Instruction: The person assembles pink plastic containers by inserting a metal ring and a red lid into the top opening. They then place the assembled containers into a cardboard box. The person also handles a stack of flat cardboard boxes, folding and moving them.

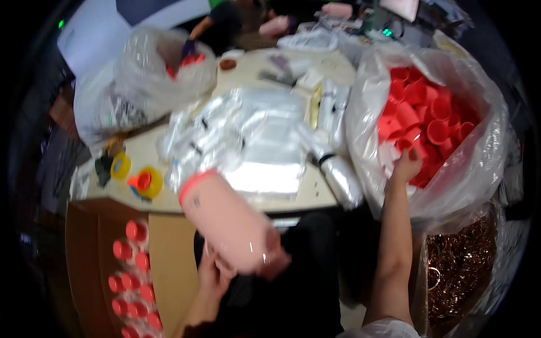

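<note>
My left hand (214, 274) is wrapped round the lower side of a large pink bottle (228, 222). The bottle tilts in front of the table edge, its rimmed red-pink end pointing up and left. At the right, my right hand (407, 167) reaches into a clear plastic bag (365, 121) full of red plastic cups (414, 93). Its fingers are curled at a red cup (407, 142) near the front of the heap; blur hides part of the grip. Something white and crumpled (387, 156) lies beside those fingers.
Flat clear plastic bags (265, 135) cover the table (324, 191), beside a silver roll (342, 181) and yellow tape rolls (120, 166). A cardboard box (174, 270) at lower left holds red-capped bottles (135, 231). Copper-coloured rings (465, 270) fill a container lower right. Another person's gloved hand (189, 49) is at the far-left bag (141, 62).
</note>
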`<state>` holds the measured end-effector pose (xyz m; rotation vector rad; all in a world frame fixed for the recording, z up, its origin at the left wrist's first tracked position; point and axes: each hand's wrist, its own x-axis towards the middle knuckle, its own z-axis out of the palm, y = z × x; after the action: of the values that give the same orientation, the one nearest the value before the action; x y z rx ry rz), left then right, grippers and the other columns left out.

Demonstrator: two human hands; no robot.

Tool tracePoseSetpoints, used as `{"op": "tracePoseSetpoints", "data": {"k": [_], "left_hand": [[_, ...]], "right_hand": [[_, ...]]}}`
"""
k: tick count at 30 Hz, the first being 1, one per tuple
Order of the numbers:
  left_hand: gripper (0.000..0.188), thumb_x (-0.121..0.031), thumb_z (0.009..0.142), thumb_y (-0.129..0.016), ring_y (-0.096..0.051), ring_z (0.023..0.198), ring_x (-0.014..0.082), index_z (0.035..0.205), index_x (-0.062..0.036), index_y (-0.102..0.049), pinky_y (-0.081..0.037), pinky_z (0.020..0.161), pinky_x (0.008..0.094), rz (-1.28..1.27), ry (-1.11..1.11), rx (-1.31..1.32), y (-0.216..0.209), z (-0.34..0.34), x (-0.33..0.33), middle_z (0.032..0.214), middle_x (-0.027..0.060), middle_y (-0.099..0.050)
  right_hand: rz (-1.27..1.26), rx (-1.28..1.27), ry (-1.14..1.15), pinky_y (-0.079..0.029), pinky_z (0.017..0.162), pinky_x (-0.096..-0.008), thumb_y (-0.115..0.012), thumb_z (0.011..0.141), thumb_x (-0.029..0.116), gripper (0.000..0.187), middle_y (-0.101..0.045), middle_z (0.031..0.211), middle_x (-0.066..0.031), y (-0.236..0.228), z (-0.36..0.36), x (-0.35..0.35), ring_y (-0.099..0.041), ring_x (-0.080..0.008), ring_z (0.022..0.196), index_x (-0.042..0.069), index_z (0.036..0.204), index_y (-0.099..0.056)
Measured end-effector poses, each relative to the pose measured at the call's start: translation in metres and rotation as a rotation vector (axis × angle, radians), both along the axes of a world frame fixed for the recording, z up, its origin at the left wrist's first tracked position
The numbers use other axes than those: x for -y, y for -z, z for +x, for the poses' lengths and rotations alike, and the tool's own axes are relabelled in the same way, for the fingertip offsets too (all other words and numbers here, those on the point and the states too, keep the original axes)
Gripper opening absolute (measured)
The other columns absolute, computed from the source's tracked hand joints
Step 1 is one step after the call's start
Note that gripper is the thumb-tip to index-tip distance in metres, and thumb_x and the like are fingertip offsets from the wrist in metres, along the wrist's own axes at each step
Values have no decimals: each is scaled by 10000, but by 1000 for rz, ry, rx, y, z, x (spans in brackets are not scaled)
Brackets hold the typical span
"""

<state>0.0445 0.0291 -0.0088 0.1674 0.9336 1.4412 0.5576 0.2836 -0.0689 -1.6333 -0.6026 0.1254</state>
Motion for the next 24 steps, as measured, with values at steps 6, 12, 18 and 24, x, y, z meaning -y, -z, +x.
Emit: {"op": "tracePoseSetpoints", "data": {"k": [6, 12, 18, 24], "left_hand": [[328, -238, 1075, -452, -507, 732, 77, 1396, -171, -452, -463, 628, 227, 75, 2, 265, 7, -15, -39, 850, -16, -514], [339, -179, 1066, -442, -442, 565, 52, 1401, -136, -422, -417, 519, 209, -8, 17, 225, -12, -17, -22, 800, -5, -516], [458, -104, 1015, -495, -576, 669, 108, 1462, -103, -393, -501, 621, 225, 141, 395, -530, -9, -67, 27, 1088, 78, -619], [412, -38, 929, -532, -694, 1006, 274, 1341, -58, -549, -547, 868, 359, 308, 1046, -1083, -40, -6, 26, 1224, 181, -661]], "right_hand": [[325, -178, -551, -465, 1040, -453, -638, 958, 271, 575, -469, 1412, -158, -72, -156, 128, -515, -274, 1243, -27, 1396, -415], [146, -444, -1423, -390, 1119, -434, -791, 814, 407, 919, -467, 1462, -174, -42, -287, 234, -472, -303, 1350, 30, 1505, -316], [-310, 258, -1404, -367, 1116, -396, -772, 833, 177, 770, -451, 1487, -145, -43, -256, 273, -462, -287, 1360, 17, 1478, -382], [-89, -581, -1406, -321, 1140, -407, -591, 946, 430, 719, -475, 1487, -155, -56, -214, 209, -451, -266, 1364, 14, 1499, -395]]}}
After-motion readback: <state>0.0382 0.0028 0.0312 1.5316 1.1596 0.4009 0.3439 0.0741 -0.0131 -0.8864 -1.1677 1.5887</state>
